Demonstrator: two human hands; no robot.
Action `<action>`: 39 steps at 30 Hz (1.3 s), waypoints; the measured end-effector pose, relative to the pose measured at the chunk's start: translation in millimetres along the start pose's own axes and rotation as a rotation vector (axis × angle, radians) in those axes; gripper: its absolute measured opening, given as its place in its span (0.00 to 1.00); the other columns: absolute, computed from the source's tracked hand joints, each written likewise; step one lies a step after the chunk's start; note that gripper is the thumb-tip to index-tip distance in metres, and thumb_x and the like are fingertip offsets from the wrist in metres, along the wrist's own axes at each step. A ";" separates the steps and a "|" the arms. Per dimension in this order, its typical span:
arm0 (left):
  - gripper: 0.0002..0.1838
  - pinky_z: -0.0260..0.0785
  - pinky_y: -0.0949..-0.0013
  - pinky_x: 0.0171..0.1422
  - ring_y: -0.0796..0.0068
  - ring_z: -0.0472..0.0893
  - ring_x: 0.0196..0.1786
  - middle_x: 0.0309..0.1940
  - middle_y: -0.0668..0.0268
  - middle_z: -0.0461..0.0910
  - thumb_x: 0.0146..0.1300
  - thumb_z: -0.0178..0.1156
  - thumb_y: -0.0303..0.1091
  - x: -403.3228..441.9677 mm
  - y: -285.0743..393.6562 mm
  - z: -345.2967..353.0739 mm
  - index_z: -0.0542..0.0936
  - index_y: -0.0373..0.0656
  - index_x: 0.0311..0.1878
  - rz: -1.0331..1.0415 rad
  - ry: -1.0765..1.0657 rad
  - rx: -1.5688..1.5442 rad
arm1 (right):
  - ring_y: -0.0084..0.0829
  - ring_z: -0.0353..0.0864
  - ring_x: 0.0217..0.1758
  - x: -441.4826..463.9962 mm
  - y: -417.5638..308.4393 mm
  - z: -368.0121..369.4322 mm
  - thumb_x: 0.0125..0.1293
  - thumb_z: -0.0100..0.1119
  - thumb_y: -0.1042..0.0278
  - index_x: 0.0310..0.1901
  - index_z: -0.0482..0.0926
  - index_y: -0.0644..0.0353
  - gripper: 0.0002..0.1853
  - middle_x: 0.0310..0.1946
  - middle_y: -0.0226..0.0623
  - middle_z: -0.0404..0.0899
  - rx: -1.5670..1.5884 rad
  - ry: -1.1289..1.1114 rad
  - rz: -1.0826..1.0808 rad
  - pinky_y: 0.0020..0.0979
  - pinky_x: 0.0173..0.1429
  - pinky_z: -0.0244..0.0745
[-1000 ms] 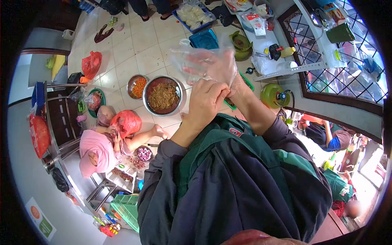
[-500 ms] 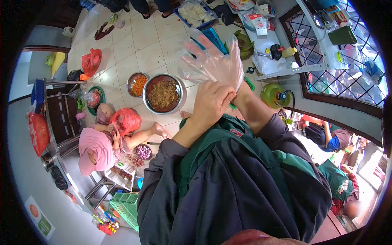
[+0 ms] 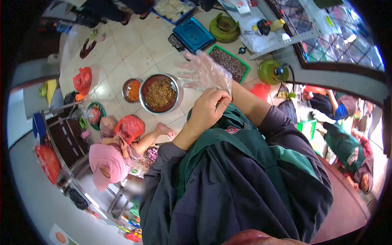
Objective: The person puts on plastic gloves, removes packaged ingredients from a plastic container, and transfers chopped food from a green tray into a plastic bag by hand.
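I see the left hand (image 3: pixel 206 110) pinched onto the wrist cuff of a thin, crinkled, see-through plastic glove (image 3: pixel 223 81), which sheathes the right hand (image 3: pixel 207 74), its fingers spread apart. Left of that hand, a round, shiny metal bowl (image 3: pixel 176 87) holds coarse brown shreds (image 3: pixel 160 94).

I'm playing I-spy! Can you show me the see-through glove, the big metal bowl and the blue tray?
See-through glove (image 3: pixel 211 75): head view, its middle, between fingers and cuff.
Big metal bowl (image 3: pixel 174 85): head view, its shiny inner wall.
Blue tray (image 3: pixel 194 35): head view, its flat middle.
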State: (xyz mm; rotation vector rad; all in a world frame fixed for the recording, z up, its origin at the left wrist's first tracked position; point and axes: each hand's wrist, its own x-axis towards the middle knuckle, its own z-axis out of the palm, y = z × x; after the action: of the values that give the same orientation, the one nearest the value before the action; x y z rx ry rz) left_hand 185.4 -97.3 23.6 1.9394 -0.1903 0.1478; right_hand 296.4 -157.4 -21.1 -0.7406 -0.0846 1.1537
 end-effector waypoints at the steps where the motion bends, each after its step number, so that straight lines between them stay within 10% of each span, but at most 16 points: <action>1: 0.12 0.68 0.68 0.38 0.65 0.75 0.33 0.30 0.62 0.76 0.55 0.65 0.35 -6.4 -1.6 1.6 0.75 0.40 0.37 -0.082 -0.006 -0.032 | 0.46 0.61 0.66 -4.1 13.5 -11.8 0.65 0.38 0.32 0.70 0.52 0.38 0.36 0.69 0.38 0.55 -0.079 0.011 0.025 0.53 0.65 0.58; 4: 0.26 0.68 0.67 0.38 0.67 0.74 0.32 0.30 0.61 0.72 0.48 0.71 0.42 -25.3 -8.4 3.5 0.69 0.39 0.43 -0.222 -0.028 -0.005 | 0.40 0.62 0.66 -28.8 62.8 -47.6 0.69 0.43 0.42 0.72 0.49 0.42 0.33 0.70 0.38 0.55 -0.258 0.114 0.014 0.44 0.65 0.60; 10: 0.14 0.68 0.63 0.39 0.62 0.75 0.32 0.28 0.60 0.72 0.57 0.63 0.36 -73.1 -42.4 18.6 0.70 0.38 0.37 -0.209 -0.354 0.129 | 0.34 0.56 0.70 -62.7 209.7 -86.6 0.67 0.50 0.63 0.70 0.53 0.54 0.31 0.68 0.41 0.57 0.162 0.378 -0.166 0.34 0.70 0.57; 14: 0.08 0.69 0.66 0.37 0.68 0.76 0.32 0.28 0.62 0.75 0.61 0.58 0.31 -96.3 -52.3 27.0 0.72 0.37 0.34 -0.315 -0.483 -0.043 | 0.32 0.60 0.66 -88.1 218.5 -68.6 0.69 0.32 0.43 0.68 0.58 0.54 0.32 0.65 0.36 0.60 -0.144 0.528 -0.107 0.35 0.67 0.54; 18: 0.07 0.69 0.72 0.36 0.78 0.76 0.33 0.31 0.68 0.76 0.63 0.58 0.33 -119.7 -74.6 33.1 0.75 0.39 0.39 -0.503 -0.559 -0.287 | 0.35 0.73 0.58 -88.6 290.3 -141.4 0.64 0.50 0.54 0.67 0.61 0.52 0.30 0.58 0.46 0.71 -0.962 0.559 0.044 0.35 0.61 0.65; 21: 0.09 0.70 0.74 0.42 0.81 0.76 0.35 0.33 0.69 0.78 0.62 0.60 0.32 -124.2 -107.5 36.7 0.75 0.39 0.43 -0.629 -0.529 -0.387 | 0.40 0.79 0.52 -118.1 279.1 -143.7 0.59 0.55 0.65 0.64 0.66 0.53 0.29 0.50 0.51 0.77 -0.575 0.947 0.171 0.32 0.57 0.70; 25: 0.15 0.72 0.70 0.45 0.72 0.80 0.40 0.41 0.60 0.80 0.60 0.61 0.36 -117.5 -162.0 19.3 0.75 0.38 0.47 -0.619 -0.540 -0.018 | 0.43 0.78 0.52 -173.2 225.2 -140.6 0.57 0.55 0.62 0.62 0.68 0.53 0.28 0.52 0.53 0.75 -1.153 1.026 0.549 0.35 0.56 0.71; 29: 0.16 0.71 0.57 0.49 0.52 0.78 0.44 0.40 0.50 0.77 0.57 0.60 0.38 -139.5 -228.1 4.9 0.75 0.39 0.45 -0.486 -0.678 0.424 | 0.51 0.78 0.47 -229.4 296.0 -217.8 0.55 0.53 0.62 0.54 0.73 0.58 0.23 0.43 0.57 0.77 -1.267 1.278 0.473 0.43 0.51 0.73; 39: 0.19 0.68 0.57 0.57 0.50 0.75 0.51 0.46 0.49 0.77 0.55 0.62 0.39 -136.2 -198.9 35.6 0.76 0.39 0.47 -0.500 -0.988 0.409 | 0.45 0.75 0.56 -308.4 282.3 -176.2 0.51 0.53 0.63 0.57 0.72 0.63 0.29 0.52 0.51 0.76 -1.097 1.215 0.685 0.36 0.62 0.68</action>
State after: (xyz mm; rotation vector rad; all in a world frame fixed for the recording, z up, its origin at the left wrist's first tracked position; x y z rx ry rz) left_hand 92.8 -50.1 -196.8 2.2475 -0.3252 -1.1978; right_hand 13.7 -449.3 -222.9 -2.4816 0.6562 1.0347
